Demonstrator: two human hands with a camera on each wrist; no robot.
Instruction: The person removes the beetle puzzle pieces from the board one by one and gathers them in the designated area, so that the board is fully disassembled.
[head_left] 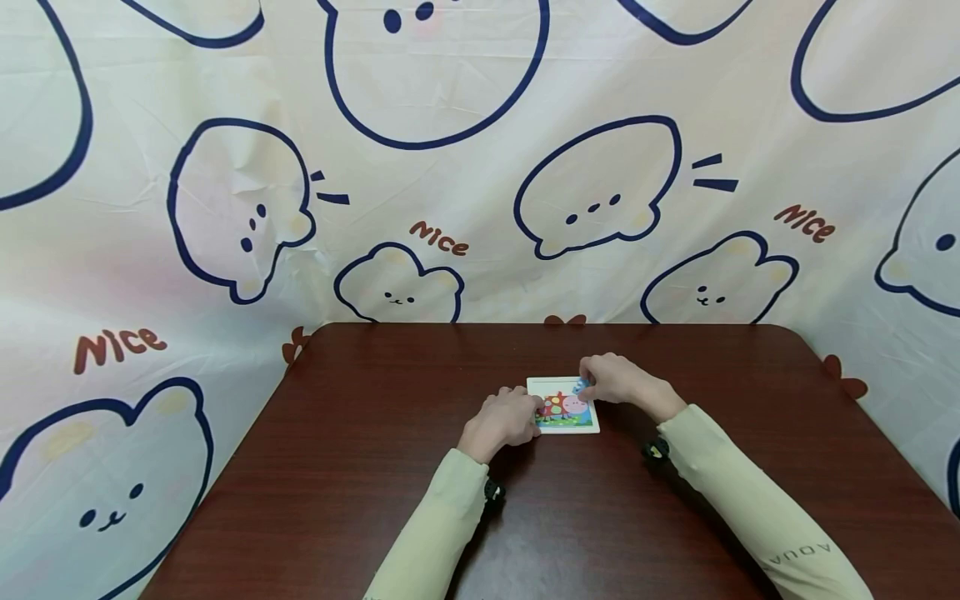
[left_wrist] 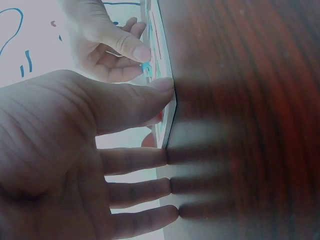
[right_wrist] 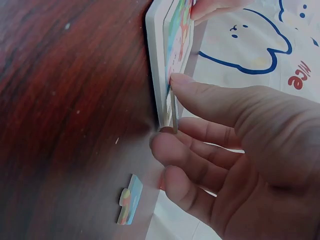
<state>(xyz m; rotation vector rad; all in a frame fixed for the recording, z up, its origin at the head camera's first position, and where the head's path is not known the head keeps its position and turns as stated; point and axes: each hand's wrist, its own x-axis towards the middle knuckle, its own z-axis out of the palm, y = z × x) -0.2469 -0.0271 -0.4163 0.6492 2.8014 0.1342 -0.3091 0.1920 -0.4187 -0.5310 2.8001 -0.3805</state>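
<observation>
A small picture puzzle board (head_left: 551, 385) with a white frame lies on the brown table; its picture shows a red, spotted figure with a pink face. My left hand (head_left: 506, 417) rests at the board's left side. In the left wrist view its thumb lies against the near edge, and three straight fingers touch the table beside the corner. At the board's upper right, my right hand (head_left: 611, 379) pinches a thin puzzle piece (right_wrist: 174, 111) between thumb and fingers, tilted against the board's edge. The fingers partly hide that piece.
Another loose puzzle piece (right_wrist: 131, 200), blue with a yellowish edge, lies on the table (head_left: 375, 467) near the right hand. Behind the table hangs a pale cloth (head_left: 480, 192) printed with cartoon bears.
</observation>
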